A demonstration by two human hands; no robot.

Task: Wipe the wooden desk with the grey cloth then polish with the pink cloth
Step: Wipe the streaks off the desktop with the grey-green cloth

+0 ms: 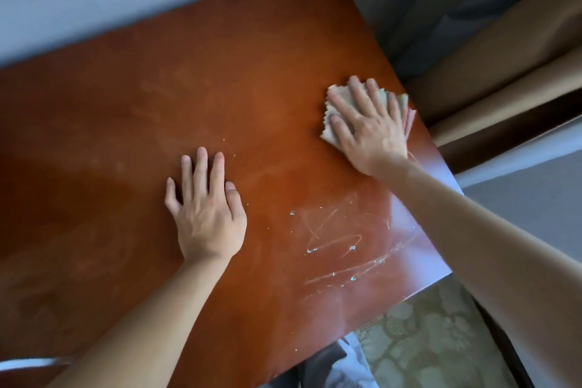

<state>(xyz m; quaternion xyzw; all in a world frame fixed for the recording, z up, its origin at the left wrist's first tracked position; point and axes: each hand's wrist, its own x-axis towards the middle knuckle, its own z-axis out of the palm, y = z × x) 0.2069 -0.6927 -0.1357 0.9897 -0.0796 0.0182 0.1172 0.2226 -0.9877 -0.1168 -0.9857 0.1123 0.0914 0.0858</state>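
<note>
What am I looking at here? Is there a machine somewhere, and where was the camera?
No machine: these are a person's two bare hands, seen by one camera worn on the head, looking down. The surface is a reddish wooden desk. The right hand presses flat on a grey cloth near the desk's right edge; something pinkish peeks out beneath its fingers. The left hand rests flat on the bare wood, holding nothing. Pale smears and tiny droplets mark the wood nearer the person.
</note>
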